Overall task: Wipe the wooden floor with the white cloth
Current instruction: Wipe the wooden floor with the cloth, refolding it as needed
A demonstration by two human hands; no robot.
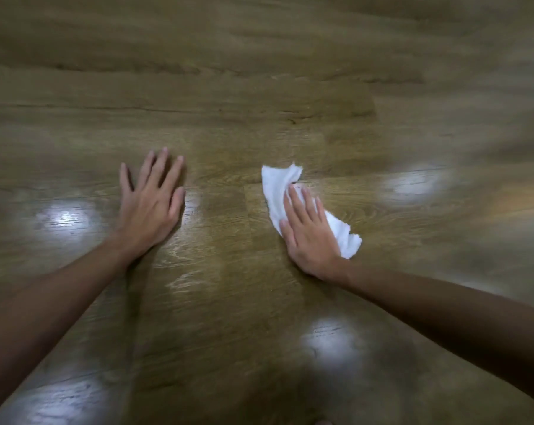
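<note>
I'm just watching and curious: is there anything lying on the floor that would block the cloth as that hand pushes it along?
Nothing visible does. The right hand lies flat on the white cloth, and the wooden floor around it shows only light glare. The left hand rests flat, apart to the left.

Glossy grained wooden floor [259,87] (light glares); soft white cloth [278,191].

White cloth [278,191] crumpled, flat on glossy, seemingly damp wooden floor [229,111].
</note>
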